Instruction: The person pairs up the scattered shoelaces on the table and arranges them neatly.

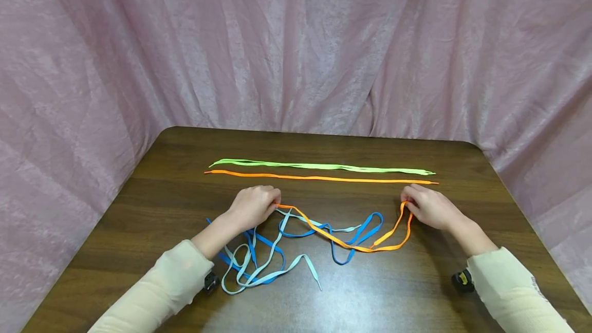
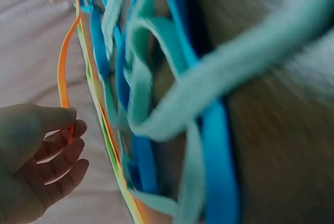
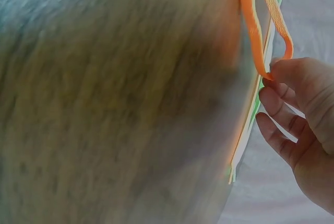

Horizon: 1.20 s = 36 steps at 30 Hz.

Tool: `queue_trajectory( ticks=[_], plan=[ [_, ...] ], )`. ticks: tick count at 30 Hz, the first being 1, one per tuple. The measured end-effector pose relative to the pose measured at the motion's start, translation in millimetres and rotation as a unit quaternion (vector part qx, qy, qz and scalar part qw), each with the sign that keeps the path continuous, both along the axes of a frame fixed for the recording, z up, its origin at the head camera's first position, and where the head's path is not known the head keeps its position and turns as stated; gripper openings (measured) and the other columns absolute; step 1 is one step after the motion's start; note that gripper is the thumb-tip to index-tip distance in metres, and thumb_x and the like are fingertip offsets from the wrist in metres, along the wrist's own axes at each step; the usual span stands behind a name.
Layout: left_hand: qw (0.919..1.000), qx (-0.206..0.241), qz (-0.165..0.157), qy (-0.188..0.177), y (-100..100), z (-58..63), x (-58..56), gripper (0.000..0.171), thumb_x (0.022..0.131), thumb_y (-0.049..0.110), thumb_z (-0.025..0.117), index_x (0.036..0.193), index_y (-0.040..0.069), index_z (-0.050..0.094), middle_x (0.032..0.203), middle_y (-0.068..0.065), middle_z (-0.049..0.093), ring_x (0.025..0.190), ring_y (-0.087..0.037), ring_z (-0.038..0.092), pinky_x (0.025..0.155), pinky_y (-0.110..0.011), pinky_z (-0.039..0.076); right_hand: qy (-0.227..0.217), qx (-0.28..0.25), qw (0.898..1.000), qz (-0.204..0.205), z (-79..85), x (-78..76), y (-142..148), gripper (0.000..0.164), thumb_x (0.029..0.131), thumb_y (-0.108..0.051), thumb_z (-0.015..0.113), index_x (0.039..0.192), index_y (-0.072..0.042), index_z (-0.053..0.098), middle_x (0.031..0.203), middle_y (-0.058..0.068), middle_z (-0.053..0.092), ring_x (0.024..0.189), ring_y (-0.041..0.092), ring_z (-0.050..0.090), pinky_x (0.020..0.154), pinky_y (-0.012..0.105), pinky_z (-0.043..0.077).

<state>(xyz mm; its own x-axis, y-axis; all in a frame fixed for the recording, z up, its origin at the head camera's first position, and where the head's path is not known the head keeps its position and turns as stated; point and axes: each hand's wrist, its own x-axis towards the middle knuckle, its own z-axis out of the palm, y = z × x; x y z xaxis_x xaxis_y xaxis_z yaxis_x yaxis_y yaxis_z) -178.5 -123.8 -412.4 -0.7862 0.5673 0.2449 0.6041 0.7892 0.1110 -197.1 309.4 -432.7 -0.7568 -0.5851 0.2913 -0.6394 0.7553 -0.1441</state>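
Observation:
Between thumb and forefinger my left hand [image 1: 254, 206] pinches one end of an orange shoelace [image 1: 319, 229]; the left wrist view shows its tip poking out below the thumb. My right hand [image 1: 430, 206] pinches the same lace [image 3: 251, 31] where it folds into a loop. The stretch between the hands sags toward the table over the blue lace. A tangled blue shoelace [image 1: 368, 234] and a pale teal shoelace [image 1: 273, 274] lie below and around the left hand, crossing each other in loose loops.
Beyond the hands a second orange shoelace [image 1: 319, 177] lies straight across the wooden table [image 1: 393, 297]. Parallel behind it run bright green laces [image 1: 319, 166]. A pink curtain [image 1: 287, 50] hangs behind the table and at its sides.

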Motion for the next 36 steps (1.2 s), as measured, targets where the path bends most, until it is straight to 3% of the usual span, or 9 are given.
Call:
queue_trajectory(
  ticks=[17,36],
  plan=[
    [0.9968,0.021,0.07,-0.033,-52.7,-1.1,2.0,0.011,0.081,0.013,0.069,0.075,0.017,0.061,0.067,0.008,0.051,0.054,-0.007,0.041,0.048,-0.024,0.036,0.018,-0.013,1.0,0.0,-5.8,7.4,12.8,0.026,0.068,0.004,0.072,0.078,-0.013,0.055,0.07,-0.009,0.045,0.061,0.003,0.04,0.051,0.022,0.036],
    [0.9945,0.023,0.095,-0.039,-77.4,-8.0,9.6,0.015,0.079,0.011,0.071,0.073,0.018,0.059,0.067,0.008,0.05,0.054,-0.009,0.041,0.047,-0.025,0.035,-0.023,-0.01,0.999,-0.032,-3.4,14.7,19.3,0.023,0.07,0.004,0.066,0.081,-0.012,0.053,0.07,-0.01,0.045,0.06,0.004,0.041,0.052,0.023,0.035]
  ],
)
